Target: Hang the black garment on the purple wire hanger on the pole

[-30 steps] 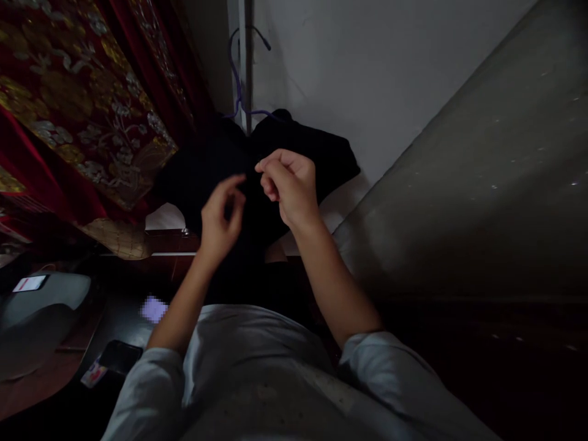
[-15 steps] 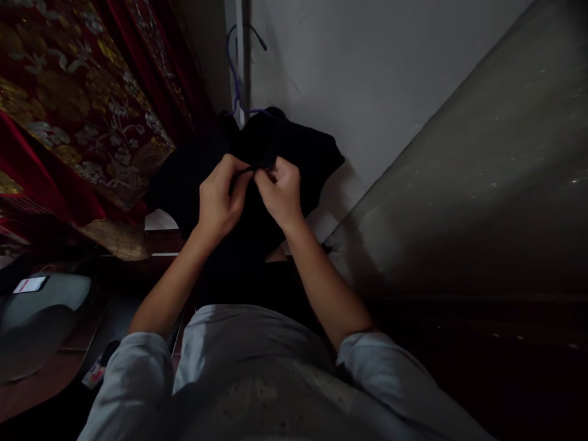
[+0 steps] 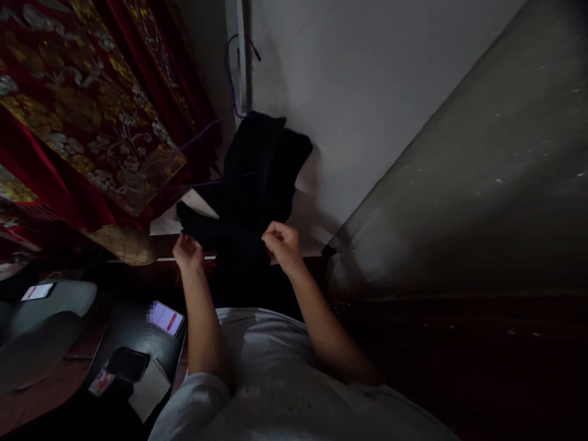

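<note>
A black garment (image 3: 250, 202), its details lost in the dark, hangs in front of me on a thin purple clothes hanger (image 3: 233, 79). On the left side the hanger's bare arm and lower bar show outside the cloth. My left hand (image 3: 189, 252) is curled at the lower edge of the garment's left part, fingertips against the dark fabric. My right hand (image 3: 283, 246) pinches the cloth lower down near the middle. Fabric stretches between the two hands.
A red cloth with gold and silver embroidery (image 3: 92, 116) hangs at left. Lower left, a dark seat (image 3: 119, 331) bears a lit phone (image 3: 168, 318), a black item (image 3: 129, 364) and a folded pale paper (image 3: 150, 389). Another phone (image 3: 38, 291) lies on a grey chair (image 3: 78, 300). A grey covered surface (image 3: 459, 202) slopes at right.
My hands have moved apart and down, the left one farther left. The garment's left part has come down, baring the hanger's arm and bar. The view has shifted, revealing the lit phone.
</note>
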Tool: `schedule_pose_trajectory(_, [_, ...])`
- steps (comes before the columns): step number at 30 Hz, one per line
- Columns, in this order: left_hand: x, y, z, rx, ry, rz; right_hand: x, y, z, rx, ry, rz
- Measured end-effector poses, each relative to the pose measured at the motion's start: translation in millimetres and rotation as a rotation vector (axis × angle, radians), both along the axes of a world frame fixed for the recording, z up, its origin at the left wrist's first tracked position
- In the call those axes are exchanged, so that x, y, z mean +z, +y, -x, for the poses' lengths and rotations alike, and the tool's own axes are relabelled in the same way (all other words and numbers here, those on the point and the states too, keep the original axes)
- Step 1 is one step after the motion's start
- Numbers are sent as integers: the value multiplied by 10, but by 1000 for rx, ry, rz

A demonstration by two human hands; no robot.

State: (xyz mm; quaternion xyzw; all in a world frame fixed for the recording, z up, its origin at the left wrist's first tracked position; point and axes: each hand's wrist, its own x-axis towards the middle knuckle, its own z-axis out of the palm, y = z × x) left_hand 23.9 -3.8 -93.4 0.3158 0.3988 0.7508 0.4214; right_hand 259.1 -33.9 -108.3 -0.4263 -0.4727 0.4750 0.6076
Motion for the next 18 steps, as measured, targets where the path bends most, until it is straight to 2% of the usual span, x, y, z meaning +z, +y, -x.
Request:
schedule_pose_trajectory(2, [-224,-13,-87,-48,-51,109,34,9,-32,-4,162,24])
schedule_pose_trajectory(4, [-280,-30,-176,-74,-101,158,79,41,-93,-65,387,67])
schedule_pose_trajectory(7, [-168,-69,-261,-89,-141,108,95,78,-202,-198,715,246])
schedule_pose_trajectory(10, [-66,-132,-331,-153,-69,39,37,95,-289,-285,922,451])
schedule_pose_trajectory(15, [-88,-218,-517,-328,76,161,-53,117,-335,-330,963,536])
schedule_pose_trajectory(18, [-37,-273,-640,-372,176,130,-47,93,-312,-436,851,440])
